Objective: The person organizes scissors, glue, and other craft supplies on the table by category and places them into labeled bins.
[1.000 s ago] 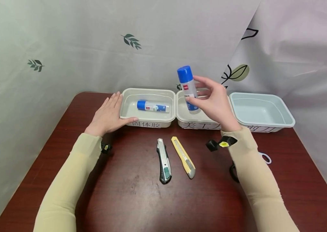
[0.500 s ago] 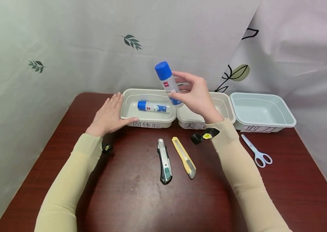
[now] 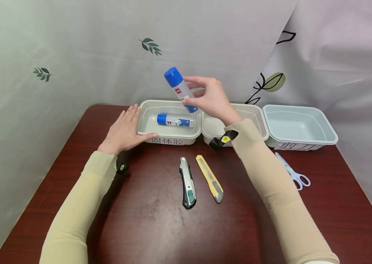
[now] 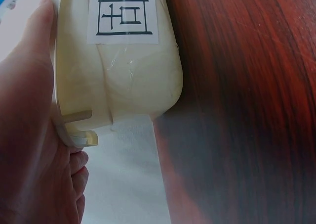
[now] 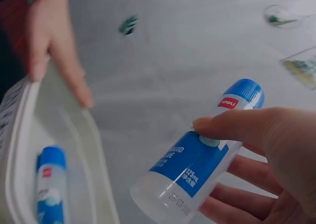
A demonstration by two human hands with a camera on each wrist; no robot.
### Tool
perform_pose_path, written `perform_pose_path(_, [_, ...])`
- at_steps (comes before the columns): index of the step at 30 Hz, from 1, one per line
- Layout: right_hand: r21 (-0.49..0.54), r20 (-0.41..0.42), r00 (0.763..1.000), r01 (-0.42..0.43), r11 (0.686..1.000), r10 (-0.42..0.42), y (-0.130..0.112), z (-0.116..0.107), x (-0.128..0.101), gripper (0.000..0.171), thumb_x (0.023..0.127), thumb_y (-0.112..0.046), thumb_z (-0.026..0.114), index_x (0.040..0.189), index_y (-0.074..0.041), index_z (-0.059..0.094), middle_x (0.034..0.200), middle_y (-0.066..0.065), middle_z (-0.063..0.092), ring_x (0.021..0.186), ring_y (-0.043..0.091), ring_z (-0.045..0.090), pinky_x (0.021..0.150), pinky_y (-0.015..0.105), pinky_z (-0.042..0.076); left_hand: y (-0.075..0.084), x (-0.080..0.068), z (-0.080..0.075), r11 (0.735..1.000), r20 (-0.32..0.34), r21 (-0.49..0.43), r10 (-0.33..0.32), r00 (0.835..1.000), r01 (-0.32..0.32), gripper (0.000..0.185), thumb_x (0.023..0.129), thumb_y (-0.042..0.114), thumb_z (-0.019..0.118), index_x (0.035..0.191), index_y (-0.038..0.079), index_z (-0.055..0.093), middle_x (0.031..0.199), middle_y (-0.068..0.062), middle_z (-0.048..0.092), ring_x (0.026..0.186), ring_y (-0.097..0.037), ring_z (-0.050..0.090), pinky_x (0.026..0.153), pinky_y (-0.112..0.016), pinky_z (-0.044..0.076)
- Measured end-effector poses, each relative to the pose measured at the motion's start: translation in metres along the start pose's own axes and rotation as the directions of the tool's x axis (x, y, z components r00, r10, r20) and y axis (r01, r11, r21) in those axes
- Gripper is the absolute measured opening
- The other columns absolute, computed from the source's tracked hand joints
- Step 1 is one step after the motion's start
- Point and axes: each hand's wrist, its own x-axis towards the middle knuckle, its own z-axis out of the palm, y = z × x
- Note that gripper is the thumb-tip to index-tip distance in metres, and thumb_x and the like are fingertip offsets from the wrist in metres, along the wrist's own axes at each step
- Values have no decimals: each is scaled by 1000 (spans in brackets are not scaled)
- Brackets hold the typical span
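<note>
My right hand [image 3: 210,97] pinches a liquid glue bottle [image 3: 181,90] with a blue cap, holding it tilted above the left bin [image 3: 146,126]. In the right wrist view the thumb lies across the label of that glue bottle [image 5: 197,159], with the fingers behind it. A second glue bottle [image 3: 175,121] lies on its side inside the left bin. My left hand [image 3: 123,130] rests on that bin's left end, fingers straight along the rim and thumb at the front edge. The left wrist view shows the hand against the bin's wall [image 4: 128,80].
Right of the left bin stand a middle bin [image 3: 251,117], partly behind my right hand, and a pale blue bin [image 3: 299,124]. A grey-green utility knife [image 3: 187,183], a yellow utility knife [image 3: 209,179] and light blue scissors [image 3: 294,172], partly covered by my sleeve, lie on the table [image 3: 146,220].
My right hand has carried the glue bottle leftward and slightly up, from over the middle bin to over the left bin, tilting it more. The scissors have come into view. My left hand stays put.
</note>
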Motion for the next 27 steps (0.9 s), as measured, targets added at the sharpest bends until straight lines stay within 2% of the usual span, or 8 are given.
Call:
perform_pose_path(8, [-69, 98, 995, -24, 997, 31, 14, 12, 13, 58, 85, -17, 86, 139, -16, 65, 127, 6, 68, 98, 21, 72, 81, 31, 60, 2, 0, -2, 1000, 13, 3, 3, 1000, -3, 122, 87, 83, 47, 160, -6, 10, 166, -25, 10, 154, -36, 6, 123, -47, 4])
perform_pose_path(14, [-97, 162, 987, 6, 995, 10, 22, 23, 19, 56, 85, -13, 85, 137, -11, 66, 123, 9, 70, 96, 22, 72, 79, 29, 60, 1, 0, -2, 1000, 16, 0, -3, 1000, 3, 122, 86, 84, 47, 160, -5, 9, 167, -24, 9, 154, -36, 5, 123, -47, 2])
perform_pose_path(27, [-310, 336, 941, 75, 948, 35, 33, 52, 17, 54, 83, -13, 84, 135, -12, 68, 120, 8, 71, 99, 19, 69, 86, 29, 56, 2, -1, -1, 1000, 15, -3, -5, 1000, 5, 122, 86, 84, 47, 160, -5, 10, 166, -24, 9, 154, -35, 5, 123, -47, 3])
